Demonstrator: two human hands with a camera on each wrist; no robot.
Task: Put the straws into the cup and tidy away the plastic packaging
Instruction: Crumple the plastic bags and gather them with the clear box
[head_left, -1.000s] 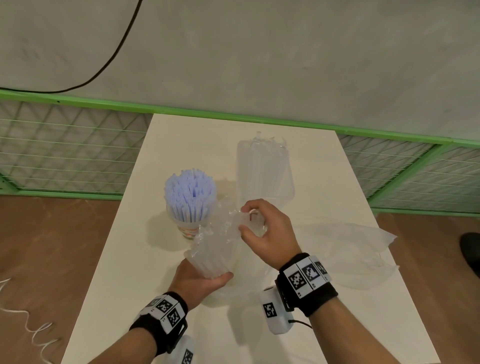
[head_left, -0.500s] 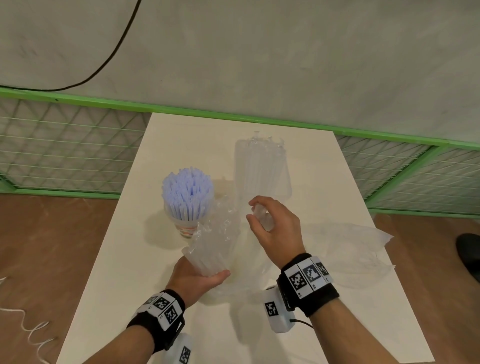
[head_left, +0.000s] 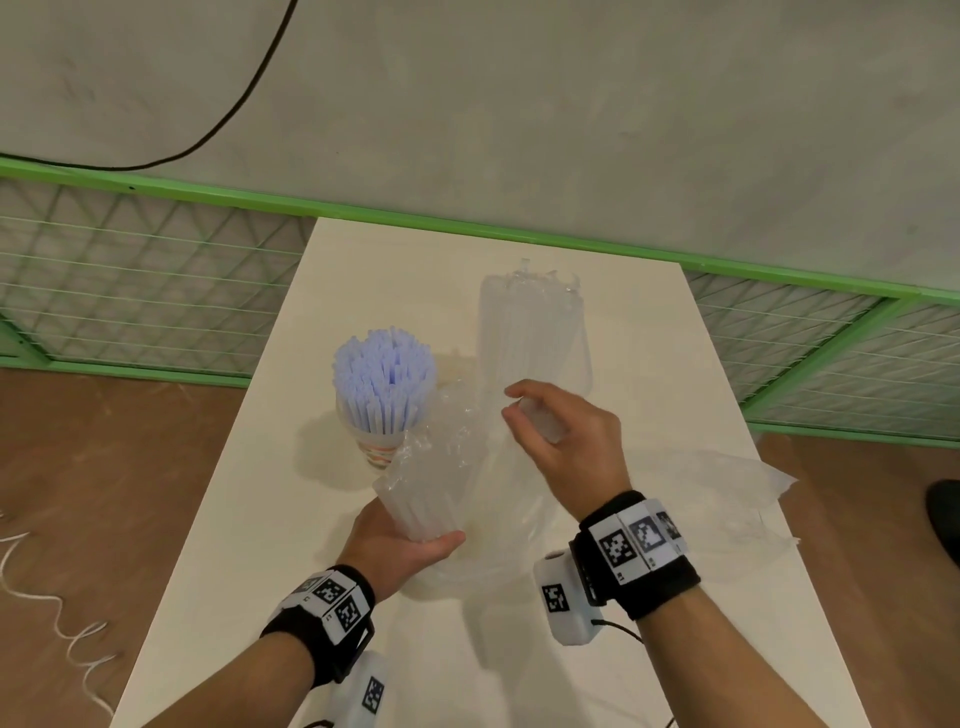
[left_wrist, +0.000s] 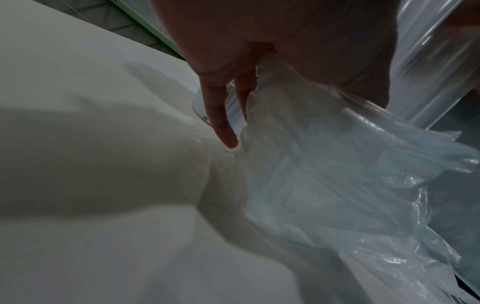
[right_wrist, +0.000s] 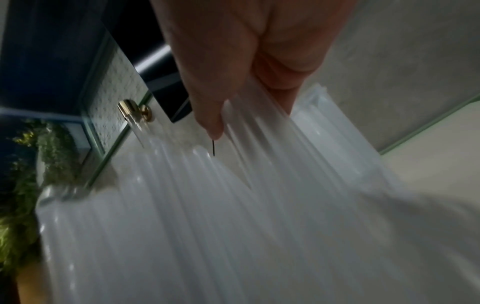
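Observation:
A paper cup (head_left: 377, 451) packed with pale blue straws (head_left: 385, 370) stands left of centre on the white table (head_left: 249, 519). My left hand (head_left: 415, 540) grips the lower end of a crinkled clear packet of translucent straws (head_left: 434, 478), tilted up beside the cup. In the left wrist view that hand (left_wrist: 259, 61) wraps the packet (left_wrist: 337, 164). My right hand (head_left: 519, 410) hovers just right of the packet's top and pinches a few translucent straws (head_left: 540, 423). The right wrist view shows the right hand (right_wrist: 246, 92) holding those straws (right_wrist: 259, 154).
A second clear packet of straws (head_left: 530, 332) lies at the back of the table. Loose empty plastic wrap (head_left: 717, 483) is spread at the right edge. A green mesh fence (head_left: 130, 280) runs behind the table, with brown floor (head_left: 104, 467) on both sides.
My right hand has left the packet's mouth and drawn up and to the right with a few translucent straws. The left hand keeps the packet almost still.

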